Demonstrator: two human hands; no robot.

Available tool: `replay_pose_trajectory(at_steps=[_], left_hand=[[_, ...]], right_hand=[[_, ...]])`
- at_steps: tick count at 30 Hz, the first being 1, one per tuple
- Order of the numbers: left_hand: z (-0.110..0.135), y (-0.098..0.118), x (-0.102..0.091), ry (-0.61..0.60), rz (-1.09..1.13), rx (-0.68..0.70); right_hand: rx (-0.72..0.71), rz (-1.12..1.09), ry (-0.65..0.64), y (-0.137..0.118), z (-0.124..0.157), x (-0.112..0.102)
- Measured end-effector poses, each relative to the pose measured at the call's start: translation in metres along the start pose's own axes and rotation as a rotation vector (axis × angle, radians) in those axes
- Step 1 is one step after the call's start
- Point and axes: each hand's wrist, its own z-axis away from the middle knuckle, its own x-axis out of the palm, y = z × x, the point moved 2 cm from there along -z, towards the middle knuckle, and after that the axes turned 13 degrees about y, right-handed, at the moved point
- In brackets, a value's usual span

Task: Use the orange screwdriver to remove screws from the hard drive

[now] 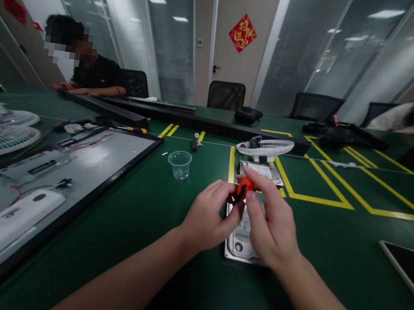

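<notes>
Both hands meet in front of me over a silver hard drive (241, 252) lying on the green table. An orange-and-black screwdriver (246, 185) is between them, seen mostly as a short, stubby handle; its tip is hidden. My left hand (208, 215) is closed, its fingertips pinching the dark lower part. My right hand (274, 219) grips the orange part between thumb and fingers. Beneath the hands, the drive's upper half is largely covered. Just beyond it lies a second hard drive (266, 171). To the left stands a clear plastic cup (179, 165).
A white fan grille (268, 147) sits behind the drives. At left lies a large flat panel (113, 154) with a white casing (5, 228) on it. A phone (413, 271) lies at right. Long black bars (211, 125) cross the far table; two people sit beyond.
</notes>
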Motion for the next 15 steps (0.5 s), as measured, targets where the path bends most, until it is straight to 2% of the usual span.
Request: replay_pose_trajectory(at_steps=[5, 9, 15], left_hand=[[0.0021, -0.0025, -0.0001, 0.052, 0.004, -0.021], [0.0026, -0.0031, -0.0001, 0.046, -0.008, 0.004], [0.0013, -0.0014, -0.0002, 0.013, 0.0, -0.01]], right_hand=[[-0.049, 0.058, 0.046, 0.0007, -0.0027, -0.0002], [-0.056, 0.076, 0.067, 0.0008, -0.0039, -0.0005], [-0.043, 0.002, 0.013, -0.0021, -0.0018, 0.0001]])
